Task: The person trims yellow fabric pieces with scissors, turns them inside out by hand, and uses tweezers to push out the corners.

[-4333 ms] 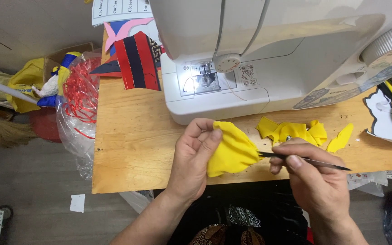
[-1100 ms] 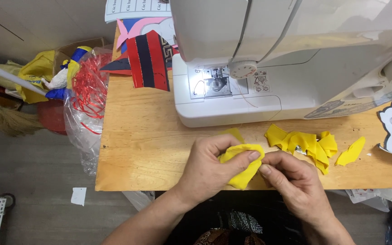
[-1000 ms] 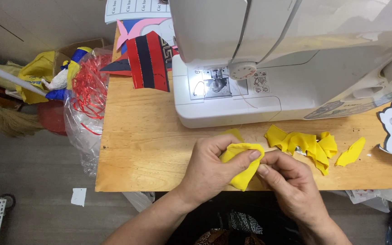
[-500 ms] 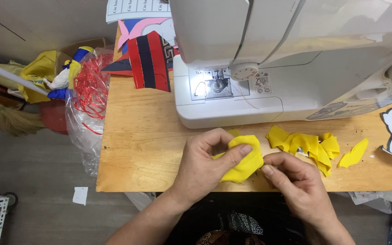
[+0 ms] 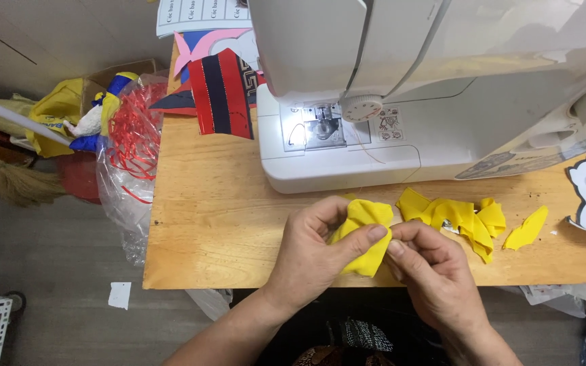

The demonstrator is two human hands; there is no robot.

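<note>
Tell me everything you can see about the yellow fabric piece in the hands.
The yellow fabric piece is plain, bright yellow, soft cloth, bunched and folded. It is held above the near edge of the wooden table, in front of the sewing machine. The left hand wraps it with thumb on top; the right hand pinches its right edge. Similar scraps lie beside it.

Bare wooden table [image 5: 211, 203] leftward; sewing machine [image 5: 401, 88] ahead; yellow scraps [image 5: 462, 217] rightward
</note>
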